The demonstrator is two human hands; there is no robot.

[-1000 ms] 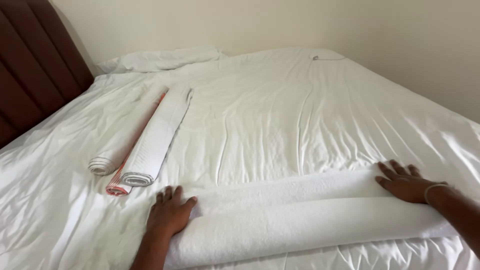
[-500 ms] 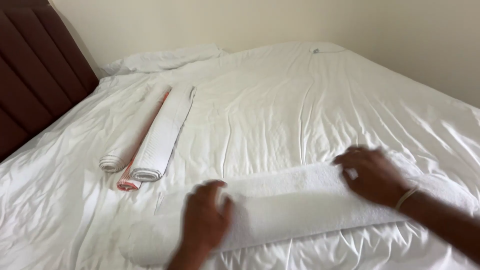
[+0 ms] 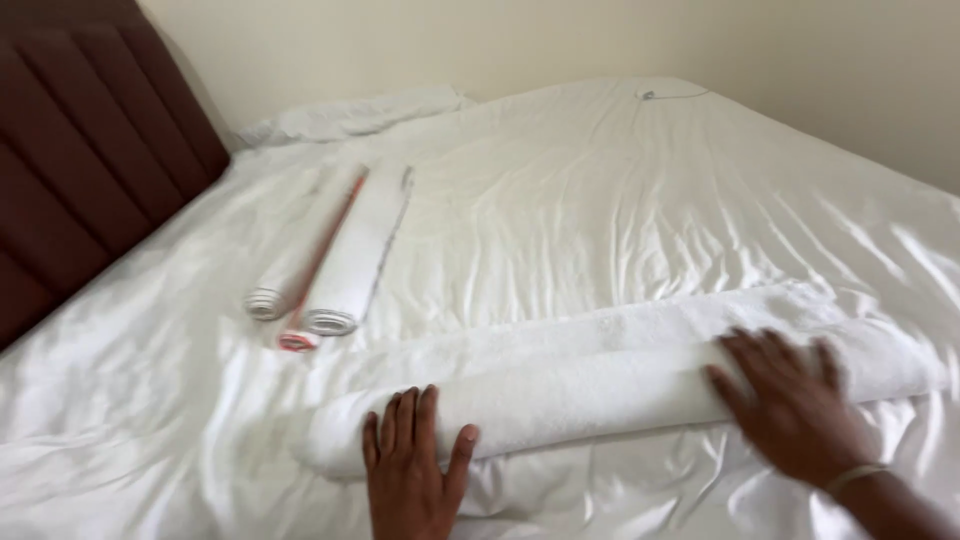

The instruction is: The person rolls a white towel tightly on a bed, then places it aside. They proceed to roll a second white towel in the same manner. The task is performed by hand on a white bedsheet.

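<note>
Wide bed [image 3: 600,200] under a creased white sheet, backed at left by a dark padded headboard [image 3: 80,170], with a white pillow [image 3: 360,112] at the far edge.

Across the near part of the sheet, a long white towel [image 3: 600,390], mostly wound into a thick roll running left to right, with a flat strip [image 3: 620,325] not yet taken up lying just beyond it.

Farther off toward the headboard, three small finished rolls side by side and touching: a white roll [image 3: 355,260], a second white roll [image 3: 275,290] and, between them, a thin pink roll [image 3: 300,335].

On the big roll's near-left end, the left hand [image 3: 410,470], palm down, fingers close together, thumb splayed, pressing flat. On the right stretch, the right hand [image 3: 790,400], blurred, palm down, fingers spread over the cloth, grasping nothing, with a pale band [image 3: 850,478] at the wrist.

Judged as mid-roll, near the finish: most of the length wound, only the far strip left flat. Called for next, by that reading: even pressure from both palms, pushed away from the body together, so the roll stays tight and straight rather than coning at one end.
</note>
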